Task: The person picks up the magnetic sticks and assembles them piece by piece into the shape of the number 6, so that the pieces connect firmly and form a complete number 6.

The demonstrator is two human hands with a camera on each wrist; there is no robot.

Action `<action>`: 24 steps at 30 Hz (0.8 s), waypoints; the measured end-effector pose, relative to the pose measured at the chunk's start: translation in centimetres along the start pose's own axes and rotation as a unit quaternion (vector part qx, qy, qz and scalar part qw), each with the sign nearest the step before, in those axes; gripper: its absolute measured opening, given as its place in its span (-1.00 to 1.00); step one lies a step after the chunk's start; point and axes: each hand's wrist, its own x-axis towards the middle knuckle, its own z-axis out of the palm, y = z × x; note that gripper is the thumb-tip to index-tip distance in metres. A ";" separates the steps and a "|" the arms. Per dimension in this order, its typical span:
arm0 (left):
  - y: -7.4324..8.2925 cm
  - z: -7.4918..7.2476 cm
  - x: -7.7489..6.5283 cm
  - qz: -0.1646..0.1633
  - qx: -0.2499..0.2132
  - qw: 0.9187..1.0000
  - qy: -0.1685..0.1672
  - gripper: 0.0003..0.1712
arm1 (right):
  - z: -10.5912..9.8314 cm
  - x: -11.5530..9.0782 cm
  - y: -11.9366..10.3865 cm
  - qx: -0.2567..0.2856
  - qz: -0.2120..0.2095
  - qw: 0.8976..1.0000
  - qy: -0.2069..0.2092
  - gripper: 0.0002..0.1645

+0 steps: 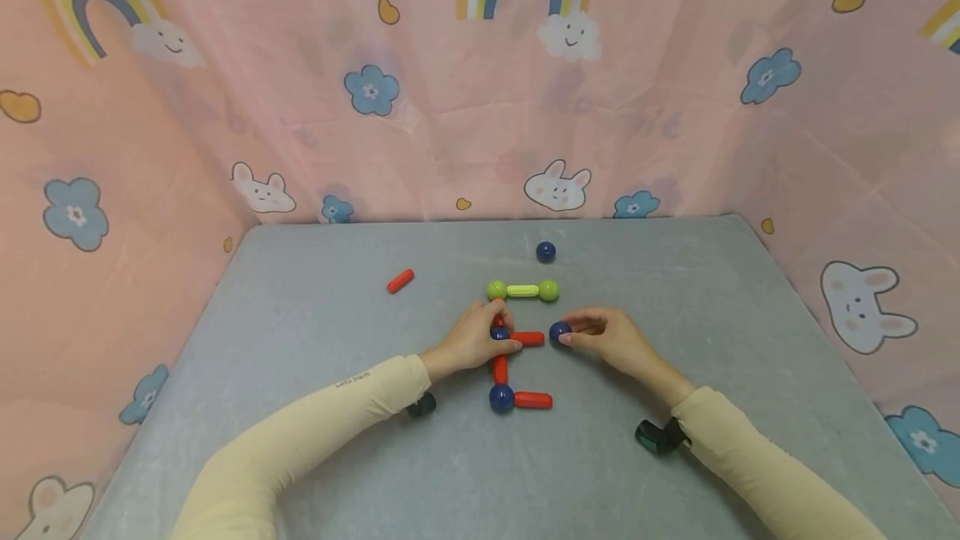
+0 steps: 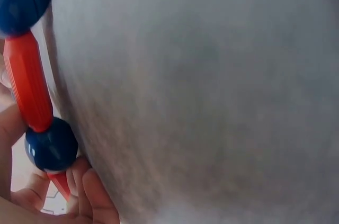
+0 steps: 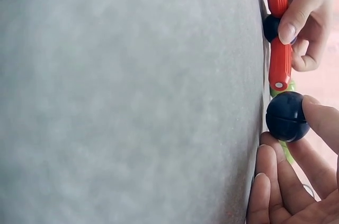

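My left hand (image 1: 471, 340) grips the middle blue ball (image 1: 499, 333) of a magnetic ball-and-rod frame, thumb over its joint. From that ball a red rod (image 1: 531, 339) points right, and another red rod (image 1: 500, 371) runs down to a lower blue ball (image 1: 502, 398). A further red rod (image 1: 534, 400) extends right from the lower ball. Above, a red piece partly hidden by my left fingers reaches toward a green ball (image 1: 497, 290). My right hand (image 1: 615, 342) pinches a loose blue ball (image 3: 286, 117) between thumb and fingers, a small gap from the free end of the middle rod.
A light green rod (image 1: 522, 291) joins the left green ball to a second green ball (image 1: 549, 290). Behind them lies a blue ball (image 1: 546, 252). A single red rod (image 1: 401, 281) lies at the back left of the grey table (image 1: 315, 298). Patterned pink cloth (image 1: 450, 140) hangs around it.
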 end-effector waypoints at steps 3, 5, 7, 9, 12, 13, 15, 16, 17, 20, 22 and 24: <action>-0.1 -0.2 0.1 0.002 0.005 1.000 -0.008 -0.64 | 0.0 0.0 0.0 -0.003 0.001 1.000 -0.003 -0.56; -0.1 -0.2 0.2 0.005 0.008 1.000 -0.010 -0.62 | 0.0 0.0 0.0 -0.004 0.003 1.000 -0.003 -0.56; -0.2 -0.3 0.2 0.008 0.010 1.000 -0.011 -0.62 | 0.1 -0.1 0.0 -0.004 0.002 1.000 -0.004 -0.57; -0.3 -0.3 0.2 0.013 0.011 1.000 -0.008 -0.62 | 0.0 -0.1 0.0 -0.003 0.002 1.000 -0.004 -0.57; -0.4 -0.3 0.2 0.018 0.008 1.000 -0.002 -0.64 | 0.0 -0.1 0.1 0.000 0.000 1.000 -0.002 -0.57; -0.4 -0.3 0.3 0.019 0.006 1.000 0.000 -0.64 | 0.0 -0.1 0.2 -0.001 -0.002 1.000 -0.002 -0.57; -0.4 -0.3 0.3 0.019 0.004 1.000 0.002 -0.65 | 0.0 -0.1 0.2 0.000 -0.003 1.000 -0.001 -0.56; -0.5 -0.3 0.4 0.019 0.006 1.000 0.002 -0.65 | 0.0 -0.1 0.2 0.000 -0.002 1.000 -0.001 -0.57; -0.5 -0.3 0.4 0.019 0.007 1.000 0.001 -0.65 | 0.0 -0.1 0.2 -0.001 -0.003 1.000 -0.001 -0.57; -0.6 -0.3 0.6 0.021 0.011 1.000 -0.002 -0.66 | 0.0 -0.1 0.1 0.002 -0.003 1.000 -0.001 -0.58; -0.6 -0.3 0.7 0.022 0.017 1.000 -0.007 -0.67 | 0.0 0.0 0.2 0.003 -0.003 1.000 -0.003 -0.58; -0.5 -0.3 0.8 0.026 0.021 0.999 -0.016 -0.68 | 0.0 0.0 0.2 0.002 -0.005 1.000 -0.004 -0.57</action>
